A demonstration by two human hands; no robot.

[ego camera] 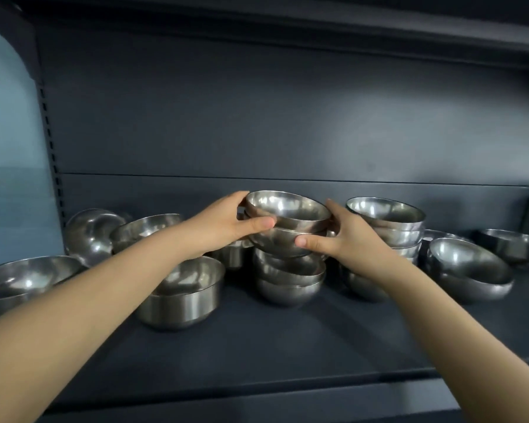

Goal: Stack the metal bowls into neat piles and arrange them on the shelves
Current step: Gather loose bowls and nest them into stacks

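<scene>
Many shiny metal bowls stand on a dark shelf (257, 337). My left hand (226, 227) and my right hand (342, 236) grip opposite sides of a small nested pile of bowls (287, 215), tilted slightly and held just above a lower pile (289, 279) at the shelf's middle. To the right, a taller pile (388, 221) rises behind my right wrist, partly hidden. Further right sit another low pile (471, 270) and a single bowl (513, 245). A straight-walled bowl (184, 294) stands under my left forearm.
At the left, a wide bowl (25, 279) sits by the shelf's front, an overturned bowl (92, 233) lies on its side, and one more bowl (144, 227) leans behind my arm. A slotted upright (51, 141) borders the left. An upper shelf (287, 16) hangs overhead.
</scene>
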